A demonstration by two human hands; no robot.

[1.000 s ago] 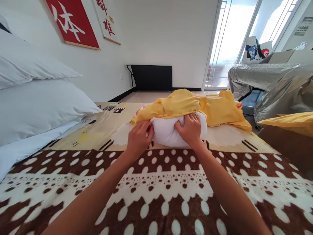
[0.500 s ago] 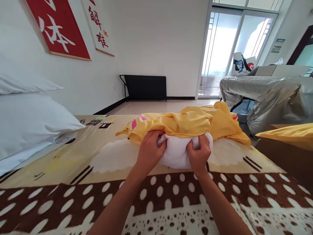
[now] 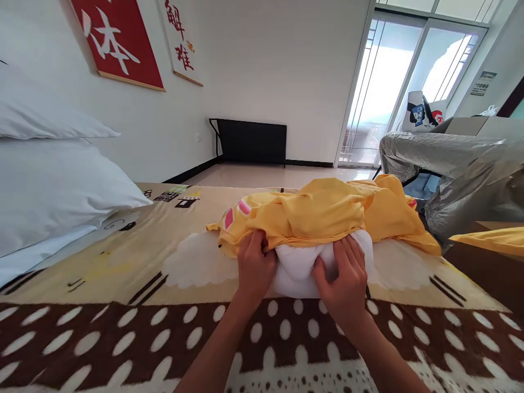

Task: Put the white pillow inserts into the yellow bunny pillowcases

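A white pillow (image 3: 301, 275) lies partly inside a yellow pillowcase (image 3: 319, 210) with pink patches, its near end bulging out of the opening. My left hand (image 3: 257, 267) is closed at the left side of the opening, fingers curled on the yellow edge. At the right side, my right hand (image 3: 344, 278) grips the white pillow with thumb and fingers, its fingertips close under the yellow hem. Most of the pillow is hidden by the fabric, and the fingertips of both hands are partly covered.
A patterned blanket (image 3: 196, 327) covers the surface beneath. White pillows (image 3: 61, 191) are stacked at the left. To the right are a brown box (image 3: 478, 273) with yellow cloth (image 3: 495, 240) over it and a plastic-wrapped piece of furniture (image 3: 454, 158). A black folded frame (image 3: 251, 142) leans against the wall.
The view has shifted, so the pillow and hands appear lower and further right. My left hand has moved from the white pillow onto the yellow edge; my right hand still grips the pillow.
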